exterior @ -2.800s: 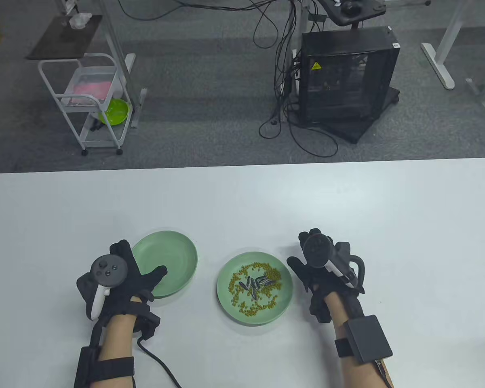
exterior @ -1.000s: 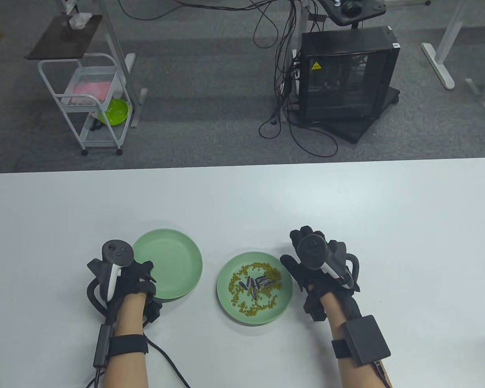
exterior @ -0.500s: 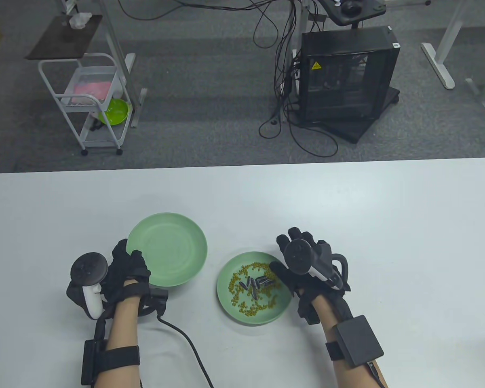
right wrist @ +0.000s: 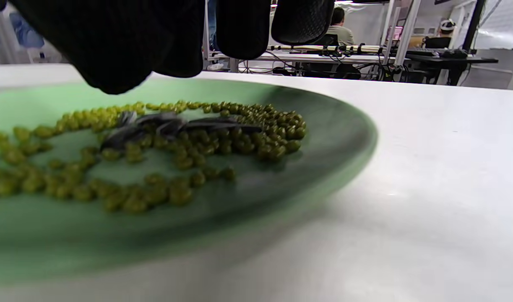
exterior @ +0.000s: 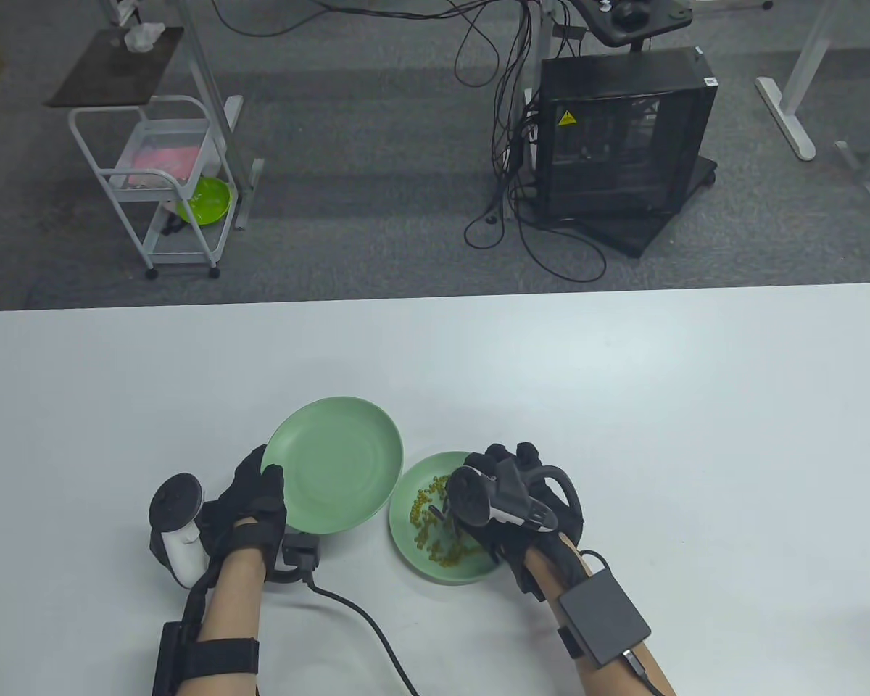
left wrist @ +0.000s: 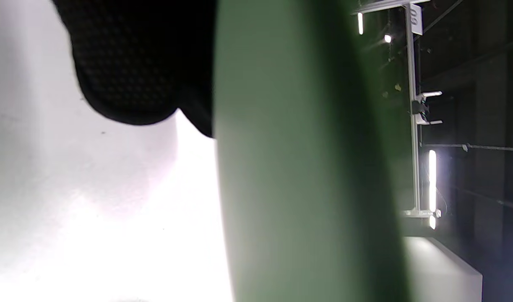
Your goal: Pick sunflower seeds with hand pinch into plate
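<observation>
Table view shows our left hand (exterior: 250,493) grasping the empty plate (exterior: 333,464) by its near-left rim, its far edge overlapping the seed plate (exterior: 406,540); our right hand (exterior: 511,500) hovers unclenched over the sunflower seeds (right wrist: 172,126); wide bare worktop (exterior: 623,377) beyond

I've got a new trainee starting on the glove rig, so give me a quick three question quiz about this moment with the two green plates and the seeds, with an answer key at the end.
1. True or false: the left hand grips the empty plate by its rim.
2. Multiple choice: in the right wrist view, the dark sunflower seeds lie
A. on the bare table
B. among green beans in the filled plate
C. in the empty plate
3. Fill in: the right hand is over the ______ plate.

Key: 1 true. 2 B. 3 filled; whether its fingers already pinch a seed cannot be told.
</observation>
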`<state>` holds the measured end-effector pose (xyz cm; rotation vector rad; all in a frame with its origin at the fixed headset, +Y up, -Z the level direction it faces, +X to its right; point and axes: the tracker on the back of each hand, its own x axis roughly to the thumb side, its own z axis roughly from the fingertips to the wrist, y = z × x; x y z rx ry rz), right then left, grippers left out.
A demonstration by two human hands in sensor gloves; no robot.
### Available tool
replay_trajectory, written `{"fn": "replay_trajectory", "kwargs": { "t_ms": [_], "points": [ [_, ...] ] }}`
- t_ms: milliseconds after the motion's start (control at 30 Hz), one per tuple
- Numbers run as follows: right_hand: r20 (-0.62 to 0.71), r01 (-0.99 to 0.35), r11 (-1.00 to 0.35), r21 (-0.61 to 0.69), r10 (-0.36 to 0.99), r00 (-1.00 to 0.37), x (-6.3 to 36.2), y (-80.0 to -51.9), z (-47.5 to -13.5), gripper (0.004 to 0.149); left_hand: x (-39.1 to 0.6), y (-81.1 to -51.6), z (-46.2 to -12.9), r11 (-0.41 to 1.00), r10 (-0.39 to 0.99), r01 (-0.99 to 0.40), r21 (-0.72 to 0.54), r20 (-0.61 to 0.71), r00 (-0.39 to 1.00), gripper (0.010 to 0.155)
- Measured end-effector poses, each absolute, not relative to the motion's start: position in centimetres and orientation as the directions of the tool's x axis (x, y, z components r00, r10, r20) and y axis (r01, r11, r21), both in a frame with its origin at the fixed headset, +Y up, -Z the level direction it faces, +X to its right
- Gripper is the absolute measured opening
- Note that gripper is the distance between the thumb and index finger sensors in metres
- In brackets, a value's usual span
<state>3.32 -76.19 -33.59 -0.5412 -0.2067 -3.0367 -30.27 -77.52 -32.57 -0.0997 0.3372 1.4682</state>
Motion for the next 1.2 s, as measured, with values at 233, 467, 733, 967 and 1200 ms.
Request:
{"fn": "replay_trajectory", "kwargs": {
  "t_ms": [233,467,733,967,1200],
  "points": [
    [0.344,0.139,-0.987,0.084,-0.102,-0.934,1.9,-77.0,-33.4,0.055,-29.8,-77.9,-32.6,0.108,0.96,-0.985,0.131,-0.272,0.069,0.063],
    [0.356,0.156,-0.985,0.068,-0.122,-0.926,1.4,-77.3,-33.2,0.05,-29.6,-78.0,-32.7,0.085,0.963,-0.989,0.124,-0.263,0.05,0.064],
    [0.345,0.173,-0.985,-0.015,-0.167,-0.924,0.8,-77.2,-32.8,0.048,-29.6,-78.0,-32.7,0.08,0.963,-0.989,0.124,-0.268,0.044,0.064],
    [0.319,0.202,-0.979,-0.008,-0.194,-0.928,-0.3,-76.9,-33.1,0.046,-29.7,-77.9,-32.6,0.062,0.963,-0.99,0.124,-0.267,0.027,0.064],
    [0.296,0.304,-0.952,0.021,-0.285,-0.912,-1.9,-76.4,-33.6,0.044,-29.9,-77.9,-32.5,0.052,0.963,-0.99,0.134,-0.269,0.014,0.064]
  ]
}}
